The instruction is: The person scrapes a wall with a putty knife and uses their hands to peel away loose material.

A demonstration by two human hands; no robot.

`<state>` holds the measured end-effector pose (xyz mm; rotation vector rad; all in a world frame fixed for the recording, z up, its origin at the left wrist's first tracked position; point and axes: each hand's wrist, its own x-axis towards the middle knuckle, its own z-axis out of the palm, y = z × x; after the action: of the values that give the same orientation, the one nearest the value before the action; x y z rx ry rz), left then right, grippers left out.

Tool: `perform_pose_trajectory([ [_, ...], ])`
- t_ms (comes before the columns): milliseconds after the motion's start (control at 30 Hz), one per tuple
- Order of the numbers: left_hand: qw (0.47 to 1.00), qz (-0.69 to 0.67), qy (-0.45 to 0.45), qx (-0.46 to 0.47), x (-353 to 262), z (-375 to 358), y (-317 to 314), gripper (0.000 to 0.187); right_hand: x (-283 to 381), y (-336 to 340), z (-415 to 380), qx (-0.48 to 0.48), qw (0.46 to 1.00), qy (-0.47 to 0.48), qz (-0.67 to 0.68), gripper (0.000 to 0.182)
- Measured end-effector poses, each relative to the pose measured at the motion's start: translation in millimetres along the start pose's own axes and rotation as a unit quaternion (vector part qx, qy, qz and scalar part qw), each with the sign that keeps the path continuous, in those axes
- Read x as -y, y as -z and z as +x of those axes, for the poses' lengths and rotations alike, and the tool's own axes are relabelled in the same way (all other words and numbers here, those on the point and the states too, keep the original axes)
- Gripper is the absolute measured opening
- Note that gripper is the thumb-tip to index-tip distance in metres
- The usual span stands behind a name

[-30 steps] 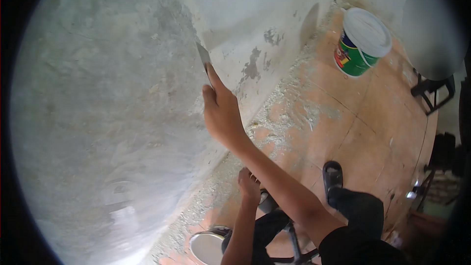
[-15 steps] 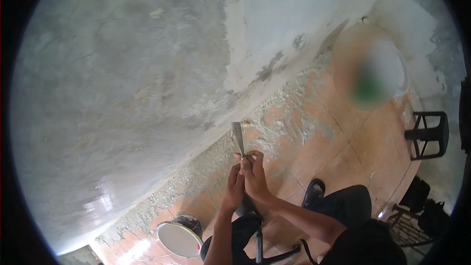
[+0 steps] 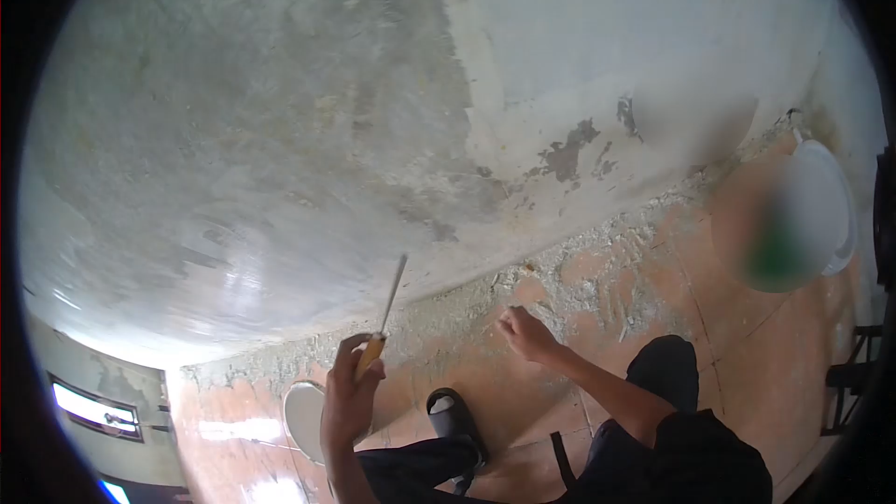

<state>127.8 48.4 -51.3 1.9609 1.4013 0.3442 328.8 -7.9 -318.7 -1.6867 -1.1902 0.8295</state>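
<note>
My left hand (image 3: 348, 397) is closed around the yellowish wooden handle of a putty knife (image 3: 371, 357). Its thin metal blade is seen nearly edge-on, pointing up toward the lower part of the grey wall (image 3: 280, 177). To the right, my right hand (image 3: 528, 334) hangs over the floor with its fingers curled into a fist, apart from the knife. Nothing sticks out of that fist. Partly behind my left wrist is a bucket with a pale rim (image 3: 303, 418).
Scraped-off plaster scraps (image 3: 597, 285) line the tiled floor (image 3: 551, 401) along the foot of the wall. My sandalled foot (image 3: 454, 418) stands between the hands. A white tub (image 3: 824, 210) beside a blurred patch and a black stool (image 3: 849, 378) are at the right.
The hands, together at the putty knife before, have come apart. My left hand has carried the knife left, and my right hand has let go and moved right. The view has turned leftward.
</note>
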Motion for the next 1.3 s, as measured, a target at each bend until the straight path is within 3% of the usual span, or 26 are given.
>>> perform_pose_trajectory([
  [33, 1.0, 0.0, -0.008, -0.03, -1.4, -13.8, -1.1, 0.029, -1.2, 5.8, 1.2, 0.099, 0.994, 0.009, -0.055, 0.025],
  [67, 0.998, -0.003, -0.017, -0.058, -5.6, -23.1, -2.0, 0.028, 2.5, 7.9, 0.8, 0.095, 0.993, 0.071, -0.011, 0.028],
  [200, 0.991, 0.069, -0.039, -0.11, -32.8, -21.1, -16.1, 0.025, 18.3, 33.6, -7.0, 0.109, 0.992, 0.057, 0.025, 0.026],
  [267, 0.989, 0.066, -0.05, -0.119, -51.3, -14.0, -26.3, 0.026, 15.1, 43.0, -5.0, 0.16, 0.986, 0.037, -0.031, 0.029],
  [500, 0.981, 0.031, -0.156, -0.11, -34.5, 77.2, -75.6, 0.027, -23.3, 86.9, -5.6, 0.135, 0.984, 0.003, -0.12, 0.04],
  [633, 0.969, 0.031, -0.218, -0.114, -23.1, 123.0, -96.3, 0.027, -30.3, 124.1, -22.7, 0.13, 0.972, -0.082, -0.18, 0.041],
  [933, 0.961, 0.033, -0.227, -0.156, -26.1, 130.4, -97.3, 0.023, -25.1, 153.9, -49.4, 0.136, 0.951, -0.148, -0.234, 0.041],
  [1300, 0.958, 0.041, -0.214, -0.184, -31.9, 109.1, -110.5, 0.023, -30.1, 113.3, -33.7, 0.207, 0.947, -0.11, -0.22, 0.045],
])
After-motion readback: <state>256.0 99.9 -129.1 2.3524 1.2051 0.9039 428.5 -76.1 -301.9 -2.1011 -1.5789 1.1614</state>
